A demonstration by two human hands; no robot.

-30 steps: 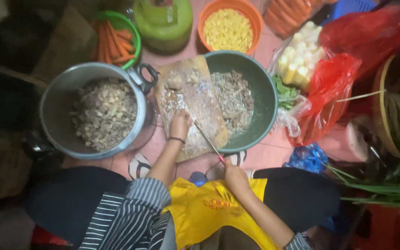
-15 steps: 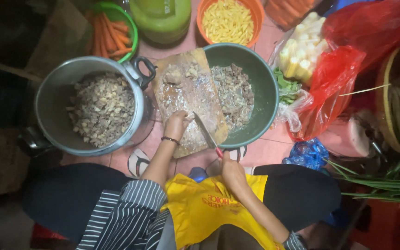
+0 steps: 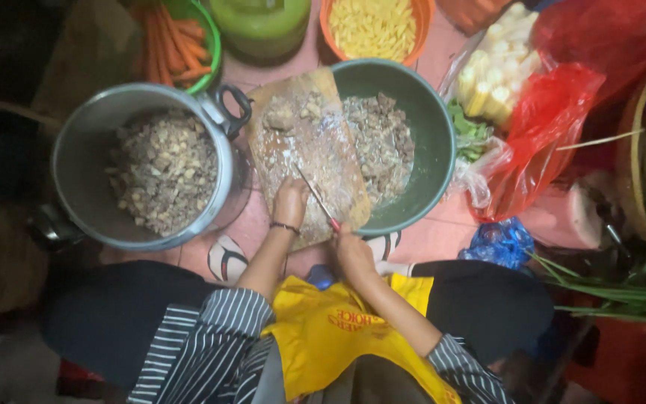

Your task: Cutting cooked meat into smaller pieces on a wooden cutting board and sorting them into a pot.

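Since the earlier frame, the knife (image 3: 314, 197) had swung upright on the cutting board's (image 3: 315, 150) near edge; right hand (image 3: 353, 251) gripped its handle, left hand (image 3: 290, 202) pressed food, fingers together.

On the worn wooden cutting board (image 3: 315, 153), the left hand (image 3: 291, 203) presses down beside the red-handled knife (image 3: 317, 199) gripped by the right hand (image 3: 353, 251).
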